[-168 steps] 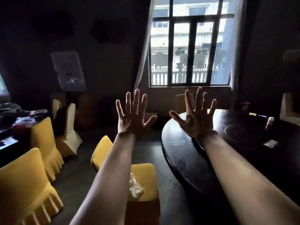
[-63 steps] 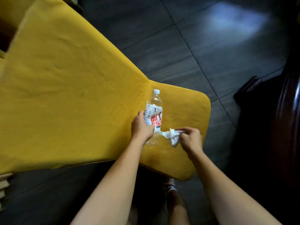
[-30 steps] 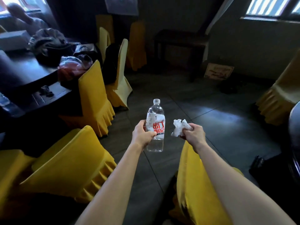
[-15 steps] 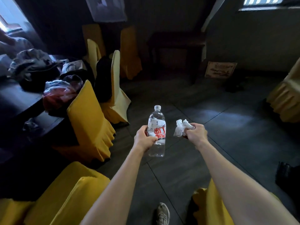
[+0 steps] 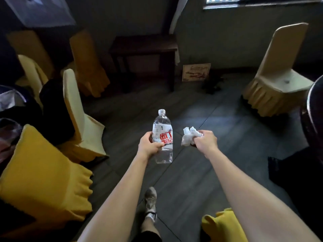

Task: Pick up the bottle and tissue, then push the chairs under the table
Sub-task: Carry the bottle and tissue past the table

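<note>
So the dark tiled floor (image 5: 201, 109) takes up most of the view, and it's a pretty dim room. Big yellow-covered chair (image 5: 43, 175) sits at lower left, with a paler covered chair (image 5: 82, 123) just behind it, back turned toward the person. Another pale covered chair (image 5: 279, 75) stands well apart over on the right, near the wall. A dark side table (image 5: 145, 48) is against the far wall, and a small framed picture (image 5: 196, 72) leans on the wall beside it. The curved edge of the dark round worktop (image 5: 312, 109) only just pokes in at the right edge. A corner of one more yellow chair cover (image 5: 222, 226) shows at the bottom, partly hidden by the right forearm.

Both arms are stretched out in front. The left hand (image 5: 148, 144) has its grip wrapped round the clear plastic bottle (image 5: 163, 135), held upright over the floor, white cap on top, red-lettered label facing the camera. The right hand (image 5: 206, 140) has its grip closed on the crumpled white tissue (image 5: 188, 136), which sticks out to the left of the fist, just beside the bottle but not touching. One sneaker (image 5: 151, 200) is on the floor between the arms.
</note>
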